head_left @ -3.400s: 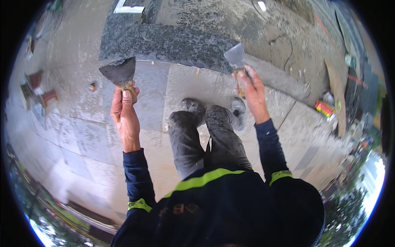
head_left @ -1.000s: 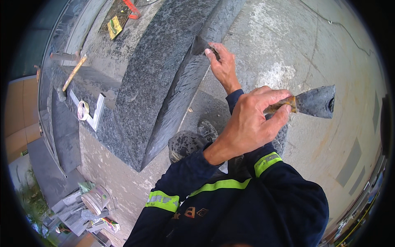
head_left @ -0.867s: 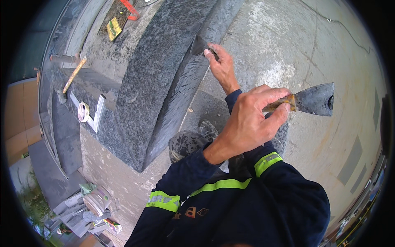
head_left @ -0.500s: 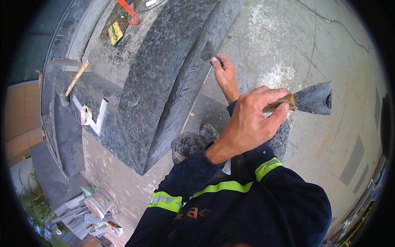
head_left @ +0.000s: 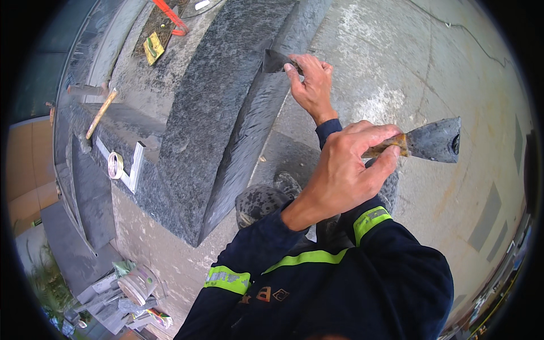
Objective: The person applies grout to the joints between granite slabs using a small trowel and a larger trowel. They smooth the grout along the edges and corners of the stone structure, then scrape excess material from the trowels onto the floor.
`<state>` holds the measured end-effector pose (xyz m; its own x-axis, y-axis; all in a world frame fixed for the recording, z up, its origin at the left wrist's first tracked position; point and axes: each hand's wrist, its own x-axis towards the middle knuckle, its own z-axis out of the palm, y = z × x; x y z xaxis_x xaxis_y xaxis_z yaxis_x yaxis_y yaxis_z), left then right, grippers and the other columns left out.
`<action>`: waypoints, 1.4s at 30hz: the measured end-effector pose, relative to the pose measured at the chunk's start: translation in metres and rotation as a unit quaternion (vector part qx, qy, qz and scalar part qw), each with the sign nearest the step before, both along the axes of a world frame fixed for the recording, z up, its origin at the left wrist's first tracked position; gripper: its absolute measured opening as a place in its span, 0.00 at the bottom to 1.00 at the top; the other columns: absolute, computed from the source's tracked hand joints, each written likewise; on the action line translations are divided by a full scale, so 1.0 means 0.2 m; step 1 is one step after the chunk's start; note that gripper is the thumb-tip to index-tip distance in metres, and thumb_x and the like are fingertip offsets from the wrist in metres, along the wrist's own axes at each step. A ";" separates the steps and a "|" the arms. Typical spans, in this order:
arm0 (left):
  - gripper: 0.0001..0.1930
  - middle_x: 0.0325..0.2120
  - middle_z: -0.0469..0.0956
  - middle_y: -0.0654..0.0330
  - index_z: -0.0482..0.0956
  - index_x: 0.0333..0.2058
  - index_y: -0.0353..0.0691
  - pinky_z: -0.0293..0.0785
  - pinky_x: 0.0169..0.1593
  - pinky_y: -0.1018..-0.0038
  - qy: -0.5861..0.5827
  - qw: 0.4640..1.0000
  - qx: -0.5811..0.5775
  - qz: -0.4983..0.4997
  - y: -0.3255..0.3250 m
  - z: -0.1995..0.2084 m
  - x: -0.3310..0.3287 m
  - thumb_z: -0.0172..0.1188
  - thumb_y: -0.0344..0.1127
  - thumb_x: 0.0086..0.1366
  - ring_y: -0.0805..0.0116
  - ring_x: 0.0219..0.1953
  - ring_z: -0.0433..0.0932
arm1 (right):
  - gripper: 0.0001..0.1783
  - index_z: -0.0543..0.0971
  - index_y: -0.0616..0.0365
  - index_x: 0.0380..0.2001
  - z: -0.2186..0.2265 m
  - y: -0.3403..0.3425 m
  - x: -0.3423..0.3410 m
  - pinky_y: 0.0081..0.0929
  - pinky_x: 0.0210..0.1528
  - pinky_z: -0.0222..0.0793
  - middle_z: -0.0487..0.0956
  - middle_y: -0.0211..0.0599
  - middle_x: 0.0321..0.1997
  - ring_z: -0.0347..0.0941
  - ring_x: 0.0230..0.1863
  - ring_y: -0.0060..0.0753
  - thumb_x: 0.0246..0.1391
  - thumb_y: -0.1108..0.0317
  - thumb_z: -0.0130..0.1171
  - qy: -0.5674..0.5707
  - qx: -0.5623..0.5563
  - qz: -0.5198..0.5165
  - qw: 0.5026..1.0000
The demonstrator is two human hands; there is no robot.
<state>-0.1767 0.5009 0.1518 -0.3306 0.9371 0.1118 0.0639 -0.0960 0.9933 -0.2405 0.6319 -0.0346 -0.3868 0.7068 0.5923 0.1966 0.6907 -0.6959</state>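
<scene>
Presently, your right hand (head_left: 315, 86) is clamping one scraper (head_left: 275, 62) at the slab edge (head_left: 247, 136), your left hand (head_left: 347, 170) another scraper (head_left: 432, 140).

This is a stonework building site, shown by the stained concrete ground (head_left: 391, 68), speckled grey stone (head_left: 198, 119), metal square (head_left: 136, 167) and bucket (head_left: 137, 285) beside piled offcuts (head_left: 110, 317).

Loose items lying about
A tape roll (head_left: 120, 164) touches a silvery L-shaped square (head_left: 136, 167); nearby lies a yellowish-handled tool (head_left: 102, 114). Farther off are an orange strap (head_left: 169, 14), a yellow pad (head_left: 158, 45) and a pale bucket (head_left: 136, 284).
</scene>
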 end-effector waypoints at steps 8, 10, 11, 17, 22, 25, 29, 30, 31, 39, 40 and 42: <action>0.19 0.46 0.89 0.45 0.86 0.58 0.22 0.83 0.54 0.68 -0.013 1.000 0.000 -0.016 0.00 -0.02 -0.01 0.71 0.31 0.74 0.62 0.47 0.88 | 0.14 0.88 0.50 0.54 -0.05 0.04 -0.03 0.44 0.61 0.62 0.88 0.33 0.50 0.83 0.50 0.38 0.69 0.59 0.69 -0.017 -0.040 -0.004 0.999; 0.20 0.46 0.89 0.45 0.86 0.58 0.22 0.84 0.54 0.68 -0.010 1.000 -0.001 -0.020 0.00 -0.02 -0.01 0.70 0.31 0.74 0.63 0.47 0.88 | 0.14 0.88 0.50 0.54 -0.05 0.05 -0.03 0.44 0.61 0.62 0.89 0.33 0.52 0.84 0.51 0.38 0.70 0.59 0.68 -0.018 -0.044 -0.007 0.999; 0.20 0.45 0.89 0.46 0.86 0.58 0.22 0.84 0.54 0.68 -0.013 1.000 -0.005 -0.023 0.00 -0.02 -0.01 0.70 0.31 0.74 0.63 0.47 0.87 | 0.15 0.88 0.50 0.54 -0.05 0.06 -0.04 0.44 0.61 0.62 0.89 0.33 0.52 0.84 0.52 0.38 0.70 0.58 0.68 -0.016 -0.046 -0.008 0.999; 0.20 0.44 0.89 0.47 0.86 0.58 0.22 0.83 0.52 0.70 -0.007 1.000 -0.008 -0.026 0.00 -0.02 -0.02 0.70 0.32 0.75 0.66 0.45 0.87 | 0.16 0.88 0.51 0.55 -0.08 0.07 -0.05 0.44 0.58 0.67 0.89 0.36 0.54 0.85 0.55 0.43 0.71 0.58 0.67 -0.013 -0.071 -0.012 0.997; 0.20 0.43 0.89 0.49 0.86 0.58 0.22 0.83 0.50 0.70 -0.011 1.000 -0.008 -0.025 -0.01 -0.01 -0.02 0.70 0.31 0.75 0.67 0.44 0.87 | 0.16 0.89 0.51 0.54 -0.09 0.08 -0.07 0.45 0.59 0.72 0.91 0.39 0.56 0.87 0.54 0.45 0.69 0.57 0.67 0.002 -0.123 -0.002 0.992; 0.19 0.43 0.89 0.49 0.86 0.58 0.22 0.83 0.50 0.71 -0.017 1.000 -0.008 -0.022 -0.01 -0.01 -0.02 0.70 0.31 0.75 0.68 0.44 0.86 | 0.18 0.89 0.55 0.53 -0.07 0.07 -0.07 0.42 0.55 0.79 0.91 0.45 0.54 0.89 0.49 0.50 0.69 0.56 0.68 0.028 -0.153 0.010 0.988; 0.18 0.44 0.89 0.50 0.86 0.58 0.24 0.83 0.49 0.71 -0.026 0.999 -0.021 -0.022 -0.02 0.00 -0.02 0.70 0.31 0.75 0.69 0.44 0.87 | 0.21 0.88 0.59 0.57 -0.08 0.06 -0.07 0.38 0.55 0.82 0.90 0.54 0.53 0.90 0.50 0.53 0.70 0.56 0.69 0.004 -0.201 0.002 0.979; 0.18 0.44 0.89 0.50 0.86 0.58 0.24 0.83 0.49 0.72 -0.028 0.999 -0.024 -0.021 -0.02 0.01 -0.02 0.70 0.30 0.75 0.69 0.44 0.87 | 0.21 0.88 0.59 0.57 -0.09 0.05 -0.07 0.38 0.55 0.82 0.90 0.55 0.54 0.90 0.50 0.52 0.70 0.56 0.69 -0.004 -0.211 0.001 0.978; 0.18 0.44 0.89 0.50 0.86 0.58 0.24 0.83 0.49 0.72 -0.024 0.999 -0.018 -0.016 -0.02 0.01 -0.01 0.70 0.30 0.75 0.69 0.44 0.87 | 0.21 0.88 0.60 0.57 -0.11 0.04 -0.06 0.38 0.55 0.81 0.90 0.54 0.53 0.90 0.51 0.51 0.70 0.56 0.68 -0.024 -0.233 -0.010 0.972; 0.17 0.44 0.91 0.48 0.88 0.55 0.26 0.86 0.50 0.70 -0.020 0.999 -0.030 0.026 -0.01 0.00 -0.03 0.72 0.31 0.73 0.68 0.47 0.90 | 0.23 0.87 0.62 0.59 -0.26 -0.01 0.22 0.37 0.56 0.79 0.87 0.36 0.52 0.83 0.52 0.36 0.73 0.54 0.67 0.110 -0.562 0.010 0.820; 0.17 0.44 0.91 0.48 0.89 0.54 0.26 0.86 0.51 0.69 -0.018 0.999 -0.035 0.026 -0.02 0.00 -0.04 0.72 0.32 0.72 0.68 0.48 0.90 | 0.24 0.86 0.61 0.61 -0.25 0.02 0.32 0.36 0.55 0.79 0.87 0.37 0.52 0.83 0.52 0.35 0.73 0.54 0.67 0.127 -0.561 0.027 0.817; 0.18 0.45 0.92 0.47 0.90 0.53 0.27 0.86 0.54 0.69 -0.013 0.998 -0.044 0.032 -0.03 -0.02 -0.09 0.74 0.34 0.71 0.67 0.50 0.91 | 0.25 0.84 0.61 0.63 -0.19 0.08 0.53 0.33 0.52 0.80 0.86 0.39 0.53 0.82 0.49 0.34 0.74 0.54 0.66 0.168 -0.569 0.029 0.804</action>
